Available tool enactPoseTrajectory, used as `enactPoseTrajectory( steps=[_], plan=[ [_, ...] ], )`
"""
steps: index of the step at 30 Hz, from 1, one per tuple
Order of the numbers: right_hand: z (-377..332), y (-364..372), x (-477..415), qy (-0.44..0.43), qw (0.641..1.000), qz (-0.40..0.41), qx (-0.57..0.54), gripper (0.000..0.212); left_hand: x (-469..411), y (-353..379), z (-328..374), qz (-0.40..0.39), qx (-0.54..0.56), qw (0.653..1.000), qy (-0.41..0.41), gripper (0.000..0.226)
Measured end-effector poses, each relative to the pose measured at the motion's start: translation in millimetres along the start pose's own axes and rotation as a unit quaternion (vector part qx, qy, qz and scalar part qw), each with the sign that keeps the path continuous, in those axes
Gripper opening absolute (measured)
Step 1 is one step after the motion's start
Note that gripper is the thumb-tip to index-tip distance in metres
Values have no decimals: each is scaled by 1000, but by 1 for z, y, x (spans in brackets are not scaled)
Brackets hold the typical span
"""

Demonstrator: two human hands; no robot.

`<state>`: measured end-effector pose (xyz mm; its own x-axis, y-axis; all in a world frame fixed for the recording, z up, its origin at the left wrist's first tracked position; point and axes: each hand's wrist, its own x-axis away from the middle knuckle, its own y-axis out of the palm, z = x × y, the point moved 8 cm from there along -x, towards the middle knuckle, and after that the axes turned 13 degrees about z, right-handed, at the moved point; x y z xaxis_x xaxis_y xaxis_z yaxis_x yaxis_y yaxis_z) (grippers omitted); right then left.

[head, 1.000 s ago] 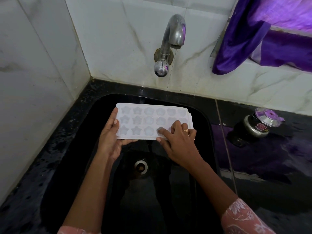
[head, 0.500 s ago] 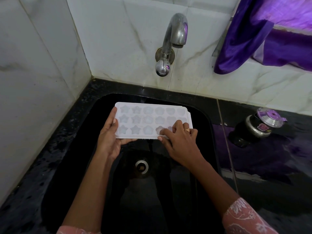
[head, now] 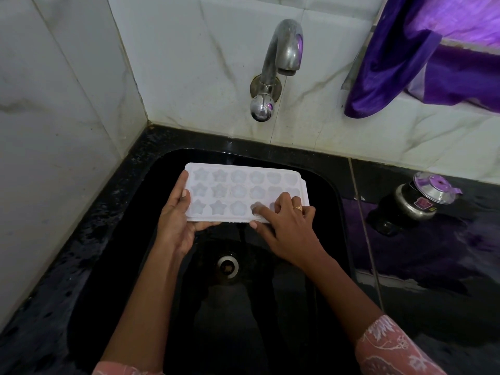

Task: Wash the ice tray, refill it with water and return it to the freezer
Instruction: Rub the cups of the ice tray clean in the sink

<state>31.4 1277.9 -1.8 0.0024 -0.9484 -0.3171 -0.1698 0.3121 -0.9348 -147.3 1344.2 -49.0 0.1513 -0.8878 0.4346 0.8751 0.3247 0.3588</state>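
Observation:
A white ice tray (head: pixel 238 185) with star, flower and heart moulds is held level over the black sink (head: pixel 319 190), below the tap. My left hand (head: pixel 178 223) grips its left end, thumb on top and fingers underneath. My right hand (head: pixel 286 226) lies on the tray's near right corner, with its index finger pressed into a mould in the front row and the thumb against the front edge. A metal tap (head: pixel 278 63) sticks out of the marble wall above; no water runs from it.
The drain (head: pixel 227 266) sits in the sink floor below the tray. On the black counter to the right stands a small dark jar with a metal lid (head: pixel 416 201). Purple cloth (head: pixel 422 55) hangs at the top right. Marble walls close in the left and back.
My right hand's fingers have shifted slightly over the front-row moulds. The tray and my left hand have stayed almost in place.

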Motion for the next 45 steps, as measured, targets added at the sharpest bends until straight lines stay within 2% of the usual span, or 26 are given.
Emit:
enactPoseTrajectory(
  steps=[5,10,16,20,24,38,45],
  plan=[
    [-1,0,1,-9,1000,-1,3,51,0,0,-1,-3,3,1000,-4,36],
    [3,-3,1,7,1000,-16,0,34,2,1,-2,-1,2,1000,-6,36],
    [-10,-12,-2,3,999,41,-21,50,2,3,-2,-7,5,1000,-2,36],
    [-25,-4,-7,-33,999,15,-20,52,2,5,-4,-15,5,1000,-1,37],
    [-27,4,-10,-31,999,4,-23,55,1,5,-5,-14,9,1000,-6,36],
    [-26,8,-11,-28,999,-13,-23,43,0,-1,-6,-10,3,1000,-9,35],
    [-27,8,-11,-30,999,-12,-21,49,0,2,-5,-11,6,1000,-7,35]
  ],
)
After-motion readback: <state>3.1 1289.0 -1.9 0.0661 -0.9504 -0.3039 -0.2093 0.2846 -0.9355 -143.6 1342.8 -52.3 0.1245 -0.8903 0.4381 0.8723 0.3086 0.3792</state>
